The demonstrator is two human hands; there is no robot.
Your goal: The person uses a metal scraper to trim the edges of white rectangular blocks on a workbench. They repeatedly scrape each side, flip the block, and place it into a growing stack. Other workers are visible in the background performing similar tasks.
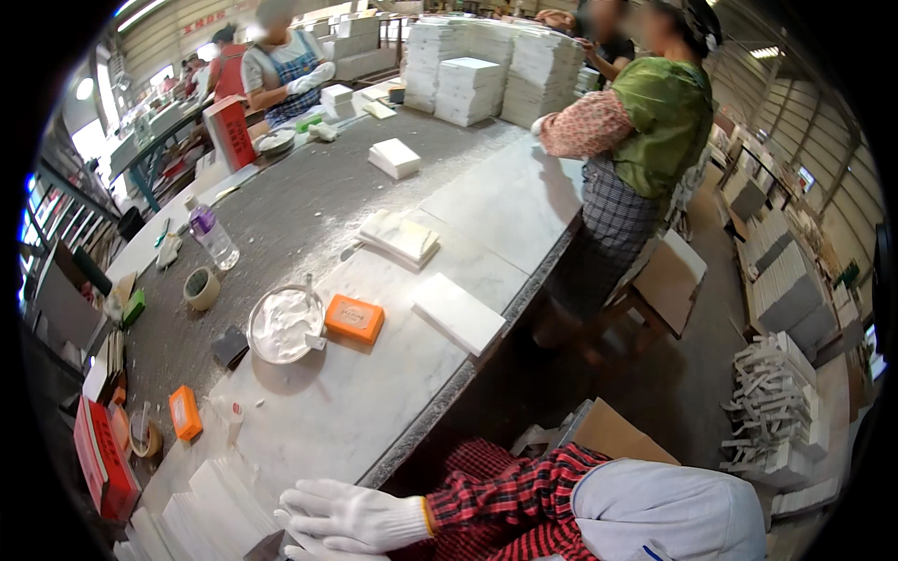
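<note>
My right hand [360, 516], in a white knit glove, reaches leftward across the lower edge from a red-and-black plaid sleeve. Its fingers are stretched out with nothing visible in them. Just below it shows a strip of white glove [323, 553], apparently my left hand, its fingers mostly hidden and cut off by the picture's edge. Both are beside a row of white stone slabs [220, 496] standing on edge at the table's near left. A dark grey piece [266, 544] lies between the slabs and the gloves.
On the stone-topped table [374, 402] are a bowl of white paste [281, 323], an orange box [354, 319], a white slab [458, 313], stacked thin tiles [400, 236] and a bottle [213, 236]. A co-worker [645, 140] stands at the right edge; another [285, 70] works across the table.
</note>
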